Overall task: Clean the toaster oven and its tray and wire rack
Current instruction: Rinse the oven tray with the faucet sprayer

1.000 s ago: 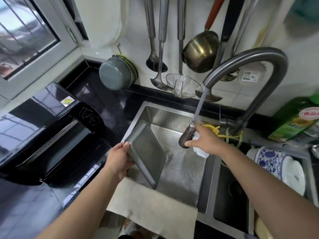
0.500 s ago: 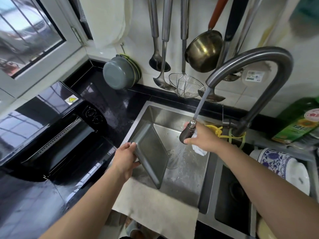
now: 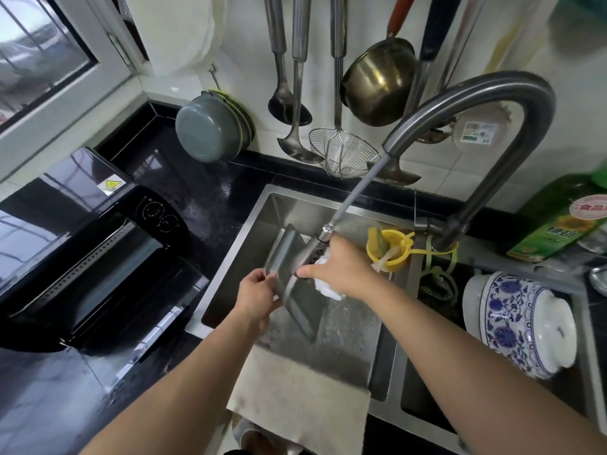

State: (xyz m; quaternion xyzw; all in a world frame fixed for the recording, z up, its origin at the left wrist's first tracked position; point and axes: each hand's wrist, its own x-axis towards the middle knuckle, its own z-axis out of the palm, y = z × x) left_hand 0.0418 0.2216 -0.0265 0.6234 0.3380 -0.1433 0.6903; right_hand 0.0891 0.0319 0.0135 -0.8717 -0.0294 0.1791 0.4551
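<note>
Steel tray (image 3: 297, 290) on edge in left hand (image 3: 254, 295) — long axis front-to-back.

Brushed metal tray (image 3: 297, 290) and sink (image 3: 262, 218); glossy black oven (image 3: 82, 251); matt beige cloth (image 3: 295, 402)

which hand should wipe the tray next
Right, most likely. The right hand already grips the white cloth and the sprayer head against the tray, while the left hand holds its edge.
</note>
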